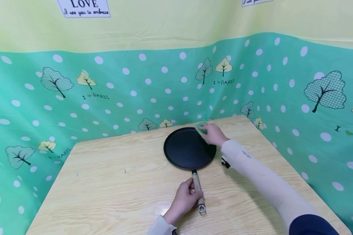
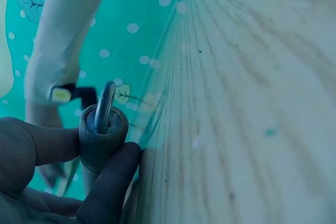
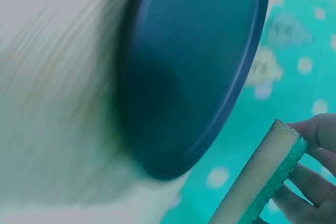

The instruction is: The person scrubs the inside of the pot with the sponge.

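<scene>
A round black flat pan lies on the wooden table, its handle pointing to the near side. My left hand grips that handle near its end, thumb on one side and fingers on the other. In the left wrist view, a metal ring sticks out of the handle's end. My right hand pinches a sponge, pale with a green scouring layer, over the pan's far right edge. The right wrist view shows the sponge apart from the pan's rim.
The pale wooden table reaches back to a green dotted curtain, which also runs along the right side. A dark strap device sits under my right wrist.
</scene>
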`<state>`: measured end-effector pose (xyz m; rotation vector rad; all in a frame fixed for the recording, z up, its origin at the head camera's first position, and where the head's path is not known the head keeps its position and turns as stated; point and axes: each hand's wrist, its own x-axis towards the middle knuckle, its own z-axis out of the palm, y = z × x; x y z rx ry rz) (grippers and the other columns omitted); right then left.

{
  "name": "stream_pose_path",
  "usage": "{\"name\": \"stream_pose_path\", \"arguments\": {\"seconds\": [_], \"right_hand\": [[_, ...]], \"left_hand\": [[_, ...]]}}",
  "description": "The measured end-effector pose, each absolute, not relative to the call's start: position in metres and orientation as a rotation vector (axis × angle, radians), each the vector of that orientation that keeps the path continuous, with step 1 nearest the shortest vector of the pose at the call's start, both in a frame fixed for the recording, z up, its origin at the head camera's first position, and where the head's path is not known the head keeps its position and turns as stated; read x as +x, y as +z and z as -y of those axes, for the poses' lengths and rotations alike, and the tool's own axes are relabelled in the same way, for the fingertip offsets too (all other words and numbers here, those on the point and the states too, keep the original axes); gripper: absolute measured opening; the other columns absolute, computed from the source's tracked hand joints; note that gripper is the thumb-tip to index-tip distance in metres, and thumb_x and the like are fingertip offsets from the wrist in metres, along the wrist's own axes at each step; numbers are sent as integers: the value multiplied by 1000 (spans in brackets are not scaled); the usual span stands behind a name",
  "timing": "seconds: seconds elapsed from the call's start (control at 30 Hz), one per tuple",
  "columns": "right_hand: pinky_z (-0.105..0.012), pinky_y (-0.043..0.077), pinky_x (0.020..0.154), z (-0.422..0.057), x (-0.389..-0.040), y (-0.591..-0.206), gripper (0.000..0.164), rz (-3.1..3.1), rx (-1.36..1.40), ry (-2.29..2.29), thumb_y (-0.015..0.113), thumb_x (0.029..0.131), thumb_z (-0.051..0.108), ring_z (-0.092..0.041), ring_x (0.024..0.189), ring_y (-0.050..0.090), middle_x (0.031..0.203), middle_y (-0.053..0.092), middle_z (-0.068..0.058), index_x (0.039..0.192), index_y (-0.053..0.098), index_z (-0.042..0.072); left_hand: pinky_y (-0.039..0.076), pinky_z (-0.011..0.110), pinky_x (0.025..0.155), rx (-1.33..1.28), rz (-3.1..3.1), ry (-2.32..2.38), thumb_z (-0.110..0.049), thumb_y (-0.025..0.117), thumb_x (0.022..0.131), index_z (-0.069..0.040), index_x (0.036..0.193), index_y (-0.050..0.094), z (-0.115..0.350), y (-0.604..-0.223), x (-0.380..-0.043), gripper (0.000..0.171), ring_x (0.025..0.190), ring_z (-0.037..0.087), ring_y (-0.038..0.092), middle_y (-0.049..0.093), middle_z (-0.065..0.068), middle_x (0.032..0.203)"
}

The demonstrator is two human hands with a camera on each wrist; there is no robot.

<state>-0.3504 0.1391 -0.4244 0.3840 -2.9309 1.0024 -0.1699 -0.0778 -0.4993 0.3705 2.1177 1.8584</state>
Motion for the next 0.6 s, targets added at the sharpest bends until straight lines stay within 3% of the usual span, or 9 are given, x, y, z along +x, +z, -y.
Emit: {"name": "stream_pose_path", "arguments": {"seconds": [0.1,0.17,0.2,0.33,0.43,0.6], "right_hand": [[-34,58,54,-170,-348,-431,48,2918,248,995,64,101,1,-27,61,64,158,46,-25,148,58,0],[-40,62,70,-183,-345,-439,47,2937,192,968,64,100,2,-35,86,70,158,46,-24,147,58,0],[-46,63,74,-187,-343,-444,48,2955,173,984,63,100,2,-43,91,70,159,44,-25,148,57,-1],[-56,50,110,-192,-336,-463,48,3033,188,908,63,99,1,-49,135,52,156,47,-26,146,58,-3],[-60,37,119,-188,-331,-469,50,3061,227,810,65,98,-1,-50,145,42,154,49,-27,147,57,-3],[-62,34,121,-187,-329,-468,51,3084,266,695,69,98,4,-53,145,39,155,44,-33,146,57,-4]], "left_hand": [[53,18,54,364,-2124,1845,4,73,91,16,131,55,79,-498,-171,45,78,16,57,54,12,103],[53,18,55,350,-2130,1843,3,73,91,17,135,53,81,-498,-170,50,79,16,58,54,12,103],[53,18,55,345,-2133,1844,3,73,91,17,135,53,83,-497,-170,50,80,17,58,54,12,104],[52,18,54,332,-2137,1851,4,73,90,16,132,55,89,-496,-169,47,79,16,56,54,12,103],[53,20,53,334,-2124,1856,4,73,90,14,128,57,92,-495,-169,42,77,16,57,54,12,103],[53,22,53,423,-2254,1671,-9,75,95,9,109,63,102,-488,-173,26,70,14,56,53,12,94]]}}
